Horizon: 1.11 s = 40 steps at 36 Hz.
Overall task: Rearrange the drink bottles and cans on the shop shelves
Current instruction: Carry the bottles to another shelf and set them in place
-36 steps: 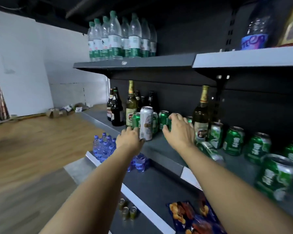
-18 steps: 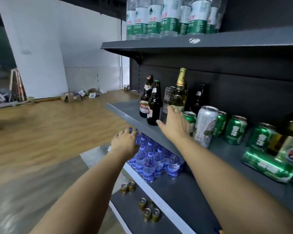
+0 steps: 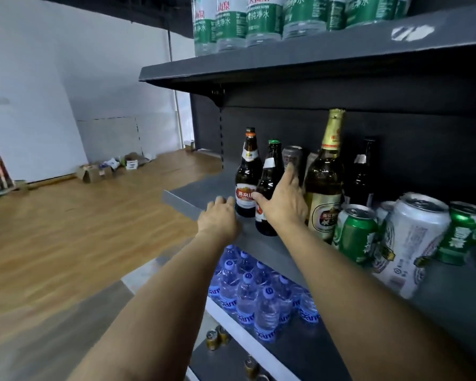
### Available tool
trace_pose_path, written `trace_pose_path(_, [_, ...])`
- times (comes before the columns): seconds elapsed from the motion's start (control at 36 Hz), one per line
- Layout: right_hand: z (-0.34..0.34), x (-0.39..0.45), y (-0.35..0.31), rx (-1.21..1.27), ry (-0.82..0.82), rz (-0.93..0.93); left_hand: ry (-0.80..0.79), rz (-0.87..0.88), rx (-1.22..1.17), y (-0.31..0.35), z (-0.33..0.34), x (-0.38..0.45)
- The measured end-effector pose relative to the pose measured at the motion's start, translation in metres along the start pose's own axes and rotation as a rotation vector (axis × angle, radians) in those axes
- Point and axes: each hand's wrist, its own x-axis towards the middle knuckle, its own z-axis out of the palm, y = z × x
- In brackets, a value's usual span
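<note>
right hand [image 3: 282, 202] hides the dark bottle's [image 3: 267, 188] right side.

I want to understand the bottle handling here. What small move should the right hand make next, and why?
Probably close the right hand around the dark bottle with the green cap. Its thumb and fingers already spread on either side of that bottle but do not yet curl round it. The left hand rests at the shelf edge, beside the red-labelled bottle.
</note>
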Motion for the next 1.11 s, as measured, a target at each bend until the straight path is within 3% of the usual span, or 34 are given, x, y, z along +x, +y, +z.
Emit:
trace_pose_path(0.14, [0.017,0.01,0.004,-0.075,0.064,0.045,0.056,0.077,0.0,-0.002,0.011,0.045])
trace_pose_path(0.36, [0.04,0.012,0.009,-0.135,0.122,0.155,0.053,-0.064,-0.744,-0.002,0.019,0.099])
trace_pose_path(0.5, [0.045,0.01,-0.002,-0.158,0.136,0.254,-0.028,0.005,-1.007,0.003,0.025,0.126])
trace_pose_path(0.61, [0.047,0.013,-0.011,-0.149,0.176,0.35,-0.068,0.091,-1.041,0.004,0.032,0.142])
trace_pose_path(0.75, [0.045,0.013,-0.019,-0.156,0.201,0.403,0.021,0.121,-1.028,0.003,0.042,0.146])
trace_pose_path(1.11, [-0.013,-0.06,-0.055,-0.264,0.398,0.279,0.171,0.147,-0.94,-0.003,-0.015,0.085])
